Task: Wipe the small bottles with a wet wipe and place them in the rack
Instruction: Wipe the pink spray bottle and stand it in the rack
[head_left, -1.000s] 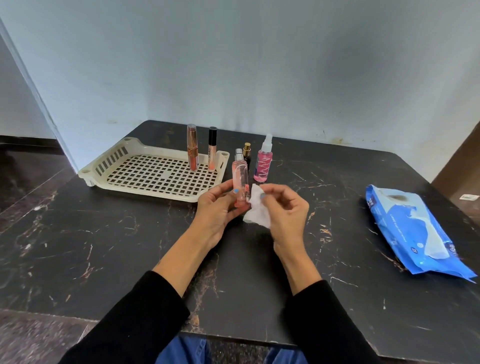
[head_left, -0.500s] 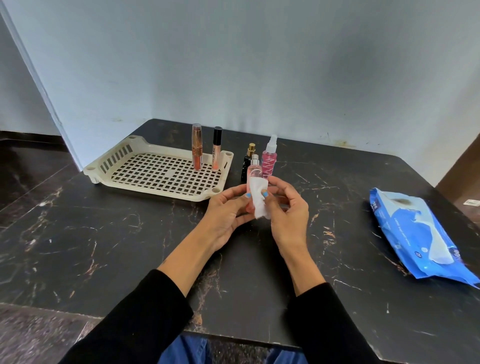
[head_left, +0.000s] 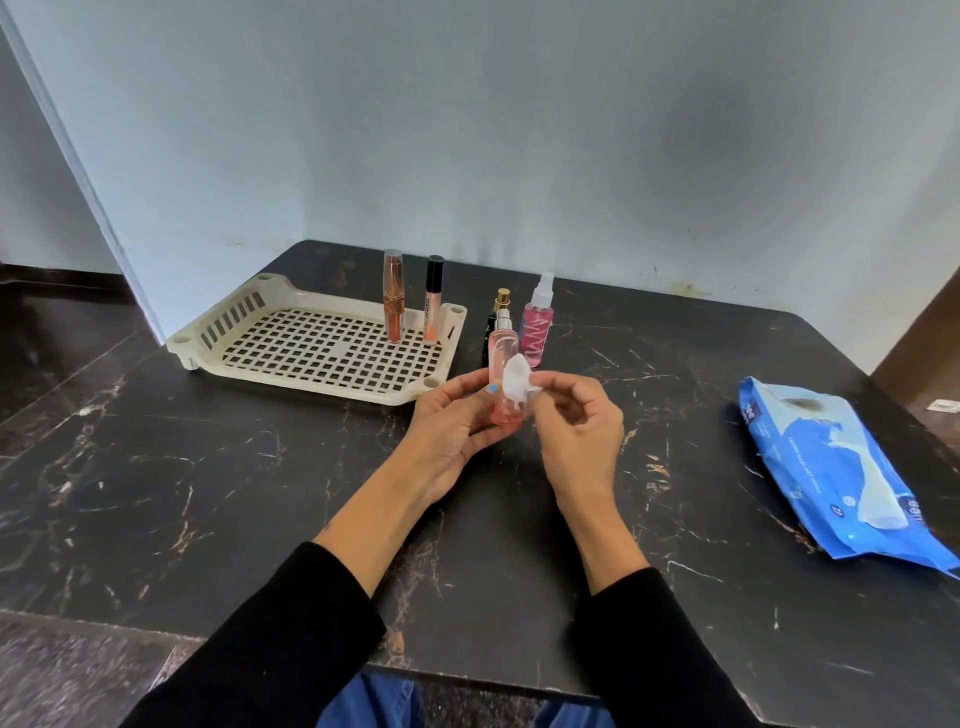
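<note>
Head view: the left hand (head_left: 457, 421) is gripping a small clear bottle of peach-pink liquid with a silver spray top (head_left: 503, 364), its fingers curling round the lower half and holding it upright above the black marble-patterned bench (head_left: 208, 467). The right hand (head_left: 576, 431) is pinching a small crumpled white wet wipe (head_left: 517, 382) between thumb and fingertips and pressing it against the bottle's right side — wipe and bottle are touching.

The cream plastic rack with a grid floor (head_left: 322, 353) is sitting on the bench just to the left of the held bottle. Two tall slim cosmetic tubes are standing upright inside the rack at its far right side: a copper-and-orange tube with a clear cap (head_left: 393, 296) and, just to its right, a peach tube with a black cap (head_left: 432, 299).

Directly behind the held bottle, outside the rack's right edge, a dark bottle with a gold cap (head_left: 497, 317) and a pink spray bottle with a white nozzle (head_left: 538, 322) are standing side by side — both upright.

Well to the right of the held bottle, a blue soft pack of wet wipes (head_left: 831, 467) is lying flat on the bench.
</note>
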